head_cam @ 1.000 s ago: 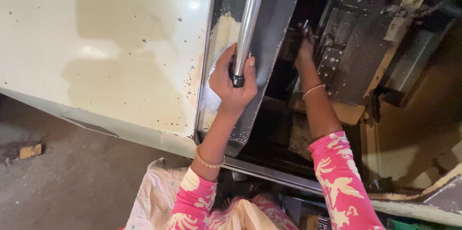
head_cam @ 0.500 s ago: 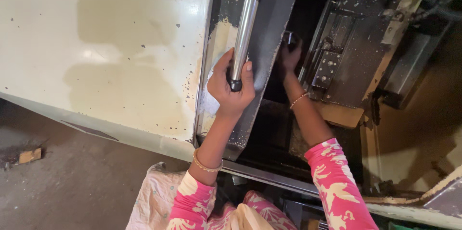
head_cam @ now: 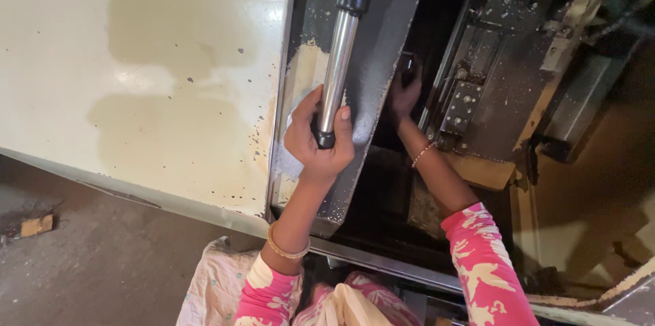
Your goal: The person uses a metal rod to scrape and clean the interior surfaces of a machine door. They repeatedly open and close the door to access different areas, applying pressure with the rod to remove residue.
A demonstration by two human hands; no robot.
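Your right hand (head_cam: 404,91) dropped lower into the dark machine opening (head_cam: 416,162), grasp indiscernible, while your left hand (head_cam: 318,142) stayed clenched on the steel door handle (head_cam: 339,67).

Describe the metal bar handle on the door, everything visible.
The bar handle is a straight, round, polished steel-looking tube with dark end fittings, mounted on the dark grey, paint-chipped door panel. It runs steeply up the frame, leaning slightly right. The top fitting is cut off by the frame edge. The left hand grips its lower end, thumb and fingers wrapped round it.
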